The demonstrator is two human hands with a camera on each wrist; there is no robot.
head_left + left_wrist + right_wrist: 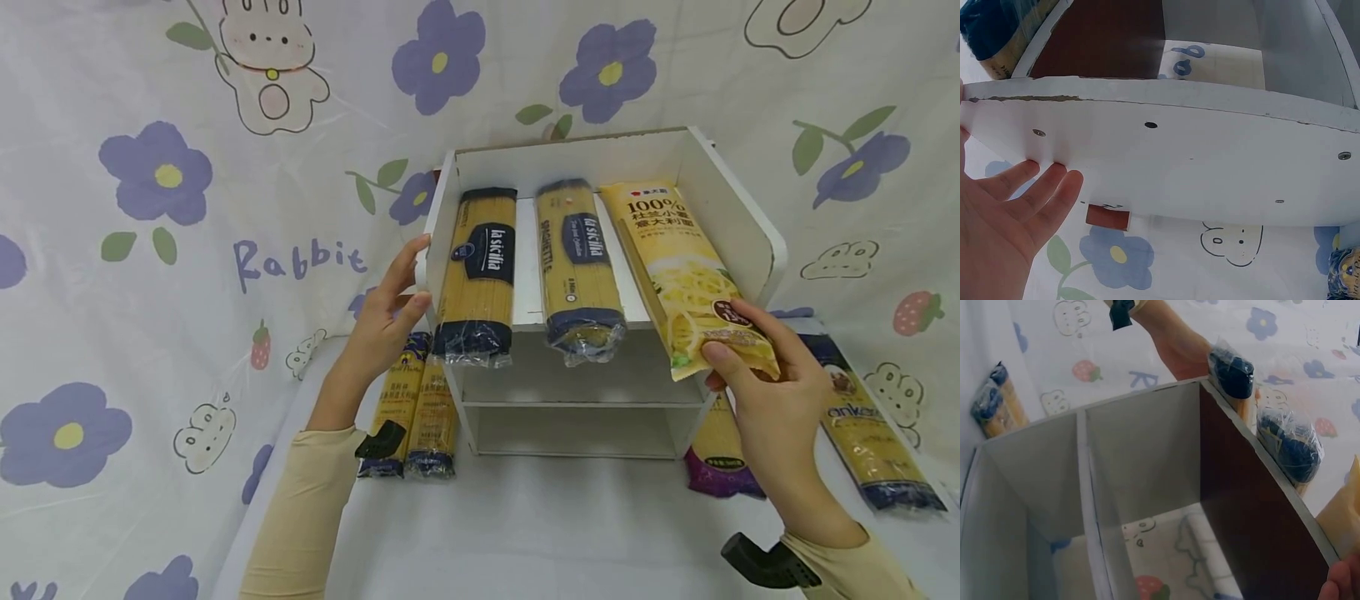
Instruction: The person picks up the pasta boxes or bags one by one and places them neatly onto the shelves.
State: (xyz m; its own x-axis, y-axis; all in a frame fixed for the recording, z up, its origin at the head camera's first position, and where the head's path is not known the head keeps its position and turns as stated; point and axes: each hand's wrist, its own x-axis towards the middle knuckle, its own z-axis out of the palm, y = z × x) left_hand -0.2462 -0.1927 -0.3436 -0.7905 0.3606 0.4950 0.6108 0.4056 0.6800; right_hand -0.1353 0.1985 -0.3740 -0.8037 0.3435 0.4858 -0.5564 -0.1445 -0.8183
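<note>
1. A cloth printed with purple flowers and rabbits hung behind and covered the table.
2. A white shelf unit stood at centre; two dark-banded spaghetti packs lay on its top.
3. The right hand, at 4 o'clock of the unit, pinched the yellow pasta bag, which rested on the top's right part.
4. The left hand, at 9 o'clock, lay released, straight fingers touching the unit's side panel.
5. More pasta packs lay on the table at either side.
</note>
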